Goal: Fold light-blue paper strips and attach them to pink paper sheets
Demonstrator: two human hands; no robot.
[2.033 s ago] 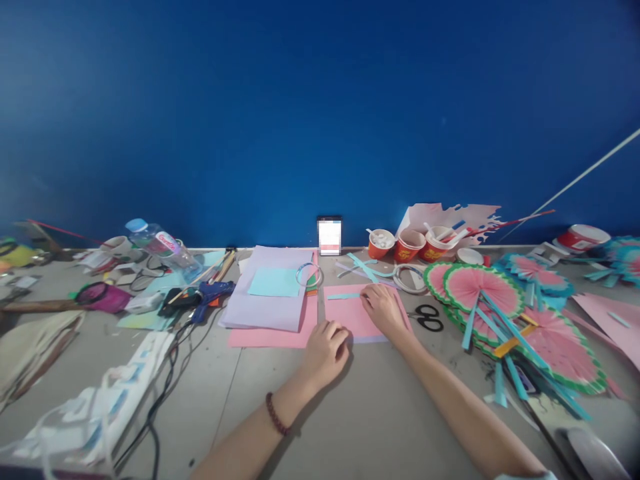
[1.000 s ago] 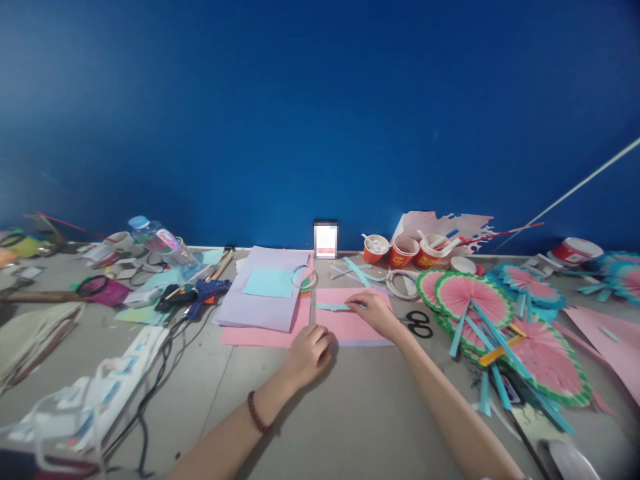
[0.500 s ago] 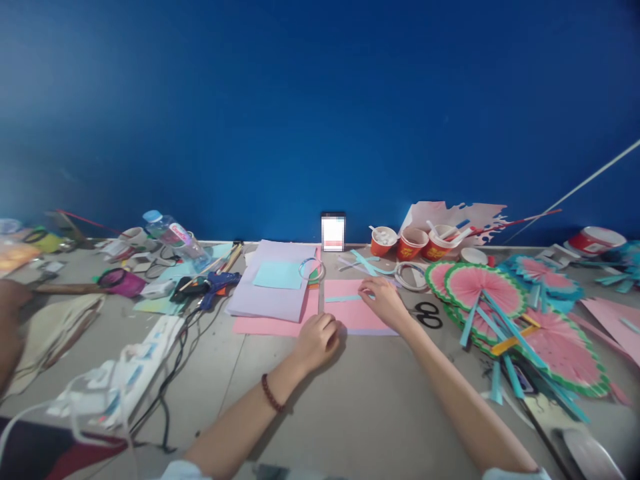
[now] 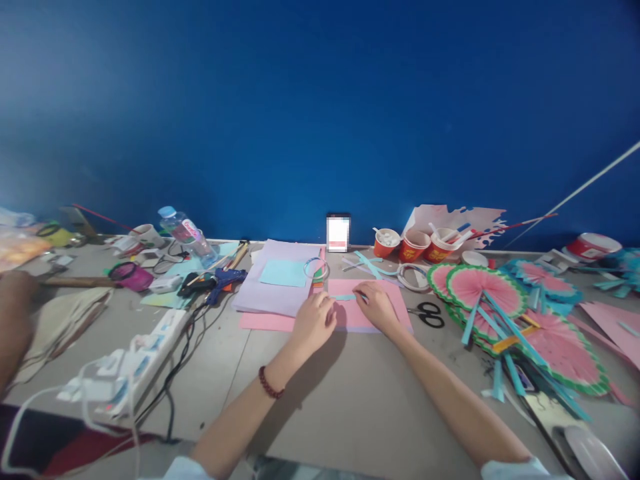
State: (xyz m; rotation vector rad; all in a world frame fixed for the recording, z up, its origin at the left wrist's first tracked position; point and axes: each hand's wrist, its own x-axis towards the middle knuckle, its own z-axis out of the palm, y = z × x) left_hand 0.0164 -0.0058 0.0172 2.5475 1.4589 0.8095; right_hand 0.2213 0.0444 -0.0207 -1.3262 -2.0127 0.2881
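Observation:
A light-blue paper strip (image 4: 344,297) lies across a pink paper sheet (image 4: 367,323) in front of me. My right hand (image 4: 376,307) is closed in a pinch at the strip's right end. At the left end, the fingers of my left hand (image 4: 314,323) are curled together and touch the strip; their exact grip is partly hidden. To the left lie lilac sheets (image 4: 280,303) over pink paper, with a light-blue piece (image 4: 283,273) on top. A clear ring-shaped roll (image 4: 316,269) rests at their right edge. Black-handled scissors (image 4: 430,315) are right of my right hand.
Pink and green paper fans (image 4: 485,290) spread along the right. Red paper cups (image 4: 414,247) and a phone (image 4: 339,233) stand by the blue wall. On the left are a bottle (image 4: 187,235), a blue glue gun (image 4: 223,283), a power strip (image 4: 150,363) and another person's hand (image 4: 17,313).
My left hand has moved up and forward from the table to the strip's left end. My right hand has shifted slightly left and down along the strip.

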